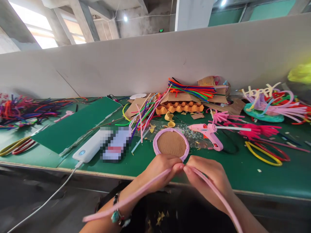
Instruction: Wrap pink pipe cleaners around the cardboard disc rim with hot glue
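My left hand (164,169) and my right hand (206,173) meet fingertip to fingertip at the table's front edge. Both are closed on pink pipe cleaners (136,193); one length trails back over my left forearm, another over my right wrist. Whether these are one piece or two is hidden by my fingers. Just beyond my hands a round brown cardboard disc (171,143) lies with a pink fuzzy rim (155,144) around it. My left fingers overlap its near edge. To its right rests a pink glue gun (210,134) with a white glue stick in its back.
A white power bank (91,147) with a cable and a blurred phone (117,144) lie on the left, beside a green board (80,124). Pipe cleaner bundles (191,90), an orange egg carton (181,107) and pink fuzzy pieces (257,129) fill the back and right. A grey partition (133,64) stands behind.
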A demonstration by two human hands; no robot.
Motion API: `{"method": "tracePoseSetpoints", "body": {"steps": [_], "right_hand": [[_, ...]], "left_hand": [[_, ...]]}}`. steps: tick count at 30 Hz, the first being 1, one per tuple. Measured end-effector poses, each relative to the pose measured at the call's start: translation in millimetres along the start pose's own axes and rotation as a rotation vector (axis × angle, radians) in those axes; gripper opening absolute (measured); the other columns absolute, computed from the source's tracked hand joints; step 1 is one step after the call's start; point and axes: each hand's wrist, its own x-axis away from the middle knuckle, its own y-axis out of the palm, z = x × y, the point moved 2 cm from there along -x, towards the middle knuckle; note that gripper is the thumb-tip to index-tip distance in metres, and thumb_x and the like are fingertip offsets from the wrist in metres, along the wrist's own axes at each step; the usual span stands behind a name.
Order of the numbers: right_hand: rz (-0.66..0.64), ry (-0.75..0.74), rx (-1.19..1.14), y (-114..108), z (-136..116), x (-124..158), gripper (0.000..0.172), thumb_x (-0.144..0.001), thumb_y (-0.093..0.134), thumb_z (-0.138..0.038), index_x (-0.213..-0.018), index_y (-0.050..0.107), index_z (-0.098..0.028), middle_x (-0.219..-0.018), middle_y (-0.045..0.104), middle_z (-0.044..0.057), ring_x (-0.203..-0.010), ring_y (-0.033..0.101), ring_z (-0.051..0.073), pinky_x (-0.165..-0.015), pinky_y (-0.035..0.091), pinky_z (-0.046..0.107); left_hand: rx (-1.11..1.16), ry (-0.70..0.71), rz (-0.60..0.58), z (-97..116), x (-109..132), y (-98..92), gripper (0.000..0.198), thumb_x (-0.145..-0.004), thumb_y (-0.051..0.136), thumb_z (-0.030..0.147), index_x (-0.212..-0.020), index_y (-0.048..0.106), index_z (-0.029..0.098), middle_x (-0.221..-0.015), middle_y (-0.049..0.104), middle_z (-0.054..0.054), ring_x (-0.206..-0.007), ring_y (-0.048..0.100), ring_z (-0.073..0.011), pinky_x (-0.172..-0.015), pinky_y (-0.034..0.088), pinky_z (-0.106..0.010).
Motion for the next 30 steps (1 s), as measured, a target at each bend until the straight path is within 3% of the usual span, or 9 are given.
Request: {"method": "tracePoseSetpoints", "body": {"steps": [4, 6, 8, 10, 14, 17, 21, 27, 30], "right_hand": [[-0.153, 0.497, -0.465, 12, 3, 0, 0.036, -0.084, 0.035, -0.033, -0.05, 0.034, -0.02, -0.039, 0.034, -0.006, -0.034, 0.03, 0.005, -0.032, 0.025, 0.018], [-0.21, 0.619, -0.596, 16, 3, 1, 0.037, -0.084, 0.033, -0.036, -0.05, 0.032, -0.021, -0.037, 0.029, -0.008, -0.031, 0.023, 0.004, -0.029, 0.02, 0.018], [-0.208, 0.566, -0.542, 16, 4, 1, 0.037, -0.085, 0.035, -0.034, -0.05, 0.034, -0.02, -0.037, 0.029, -0.008, -0.031, 0.024, 0.004, -0.03, 0.021, 0.018], [-0.123, 0.33, -0.325, 11, 2, -1, 0.036, -0.086, 0.038, -0.029, -0.051, 0.04, -0.019, -0.041, 0.037, -0.006, -0.036, 0.033, 0.005, -0.035, 0.028, 0.018], [0.102, -0.293, 0.229, -2, -6, 2, 0.02, -0.086, 0.043, -0.017, -0.07, 0.056, -0.015, -0.054, 0.055, 0.0, -0.049, 0.049, 0.008, -0.047, 0.037, 0.02], [0.172, -0.517, 0.489, -5, -6, 5, 0.021, -0.087, 0.037, -0.011, -0.084, 0.057, -0.012, -0.062, 0.063, 0.004, -0.05, 0.053, 0.009, -0.049, 0.038, 0.023], [0.166, -0.469, 0.423, -5, -4, 4, 0.016, -0.086, 0.04, -0.012, -0.084, 0.056, -0.014, -0.065, 0.063, 0.004, -0.052, 0.055, 0.01, -0.051, 0.041, 0.023], [0.196, 0.013, -0.082, -1, -7, -1, 0.007, -0.08, 0.051, -0.024, -0.083, 0.053, -0.019, -0.063, 0.056, -0.002, -0.053, 0.054, 0.008, -0.047, 0.043, 0.017], [0.126, 0.058, -0.157, -1, -10, -2, 0.008, -0.078, 0.053, -0.016, -0.083, 0.057, -0.02, -0.068, 0.059, -0.002, -0.06, 0.057, 0.008, -0.053, 0.046, 0.016]], "left_hand": [[-0.325, 0.279, 0.155, 1, 1, 0.8, 0.058, -0.092, 0.009, 0.04, -0.06, 0.05, 0.015, -0.055, 0.053, -0.002, -0.053, 0.043, -0.0103, -0.055, 0.033, -0.022], [-0.432, 0.363, 0.187, 1, 2, -0.5, 0.057, -0.092, 0.012, 0.039, -0.057, 0.049, 0.015, -0.053, 0.053, -0.002, -0.051, 0.042, -0.0109, -0.056, 0.033, -0.024], [-0.432, 0.396, 0.204, 1, 3, -2.8, 0.055, -0.092, 0.015, 0.039, -0.055, 0.048, 0.016, -0.05, 0.05, -0.001, -0.049, 0.04, -0.0108, -0.054, 0.032, -0.024], [-0.284, 0.321, 0.201, 0, 2, -5.2, 0.055, -0.092, 0.018, 0.04, -0.052, 0.047, 0.016, -0.047, 0.046, 0.0, -0.047, 0.039, -0.01, -0.052, 0.03, -0.024], [0.403, -0.129, 0.022, -6, 1, 1.0, 0.064, -0.085, 0.014, 0.058, -0.049, 0.045, 0.016, -0.041, 0.039, 0.002, -0.038, 0.037, -0.0079, -0.043, 0.029, -0.021], [0.881, -0.38, -0.185, -5, 2, 12.3, 0.071, -0.081, 0.007, 0.065, -0.046, 0.045, 0.016, -0.034, 0.034, 0.004, -0.029, 0.03, -0.0064, -0.036, 0.026, -0.021], [0.914, -0.378, -0.209, -3, 3, 14.6, 0.067, -0.081, 0.019, 0.065, -0.046, 0.047, 0.014, -0.035, 0.035, 0.004, -0.031, 0.032, -0.005, -0.039, 0.028, -0.019], [0.833, -0.258, -0.177, -5, 6, 15.6, 0.069, -0.078, 0.024, 0.068, -0.05, 0.052, 0.012, -0.04, 0.038, 0.003, -0.034, 0.034, -0.0043, -0.038, 0.027, -0.018], [0.831, -0.212, -0.187, -4, 6, 17.4, 0.068, -0.079, 0.024, 0.066, -0.05, 0.052, 0.012, -0.04, 0.039, 0.002, -0.034, 0.035, -0.0041, -0.037, 0.028, -0.017]]}}
